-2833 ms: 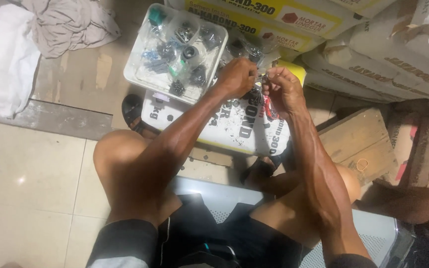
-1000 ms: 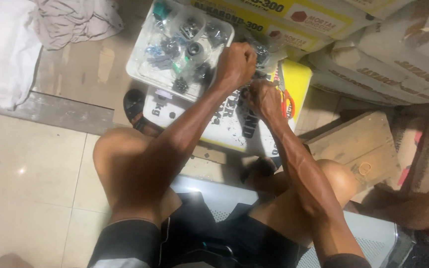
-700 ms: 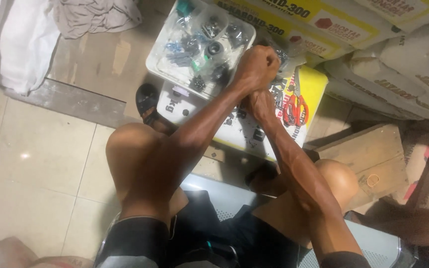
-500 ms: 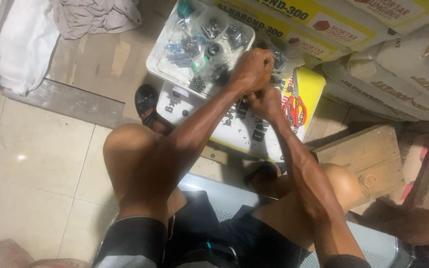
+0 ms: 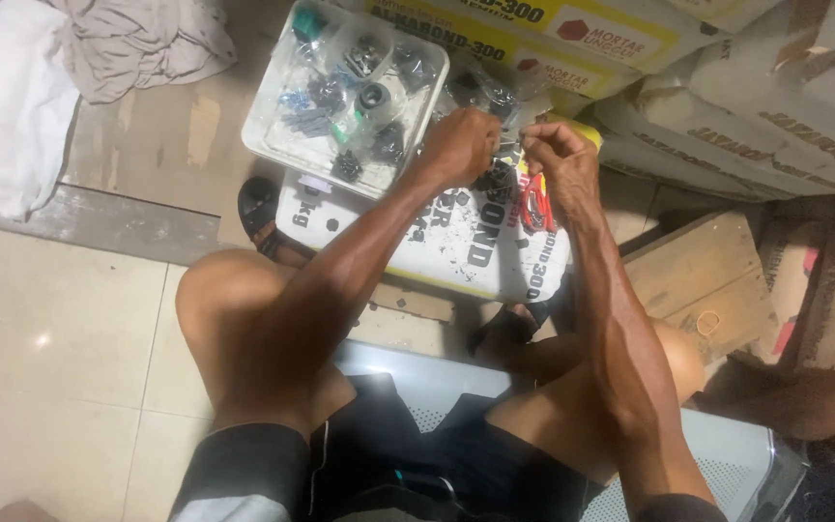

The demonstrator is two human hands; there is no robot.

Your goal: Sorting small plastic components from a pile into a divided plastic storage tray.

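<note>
My left hand is curled shut over the top end of a white sack that lies in front of my knees. My right hand is beside it, fingertips pinched. Between the two hands is a small clear plastic packet with dark parts in it; both hands seem to grip it. Red-handled pliers lie on the sack just below my right hand. A white tray with several clear packets of small dark hardware sits to the left of my left hand.
Stacked yellow-and-white sacks fill the top right. A wooden crate stands by my right knee. White and grey cloths lie at the left. A black sandal shows under the sack. I sit on a perforated metal seat.
My hands have drawn apart: the right hand came up from under the left and is now level with it. The red pliers lie uncovered on the sack.
</note>
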